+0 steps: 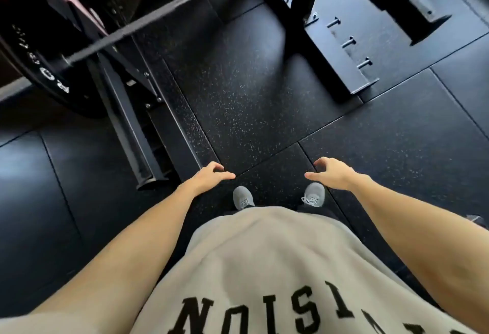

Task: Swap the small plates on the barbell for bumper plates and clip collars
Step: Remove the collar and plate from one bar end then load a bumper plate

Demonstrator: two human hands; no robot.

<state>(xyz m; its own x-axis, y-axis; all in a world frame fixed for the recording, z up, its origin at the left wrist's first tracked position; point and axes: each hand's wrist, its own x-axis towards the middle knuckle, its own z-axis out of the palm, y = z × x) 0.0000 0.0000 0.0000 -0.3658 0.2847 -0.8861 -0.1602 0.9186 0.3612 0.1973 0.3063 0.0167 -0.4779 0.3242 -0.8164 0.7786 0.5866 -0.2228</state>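
View straight down from head height. Left hand and right hand both hang in front of the body, fingers loosely curled, thumbs pointing inward toward each other, nothing held in either. Hands are apart, with bare floor showing between them. Two grey shoes stand on the floor just below the hands, partly hidden by a beige shirt with black lettering.

Barbell runs diagonally across the upper left, from the top centre down toward the left edge, raised above the floor. At its left end a large black plate with white lettering sits on the bar; its lower rim is cut off by shadow. Whether a clip is on that end cannot be told, as the area is blurred.

Open room: a wide clear strip of floor lies ahead of the feet, bounded on the left by the black rack base rail and on the upper right by a black steel frame with short pegs.

Floor: black rubber tiles, speckled in the centre, plain to either side, seams visible. Light is dim, with a soft sheen on the tiles.
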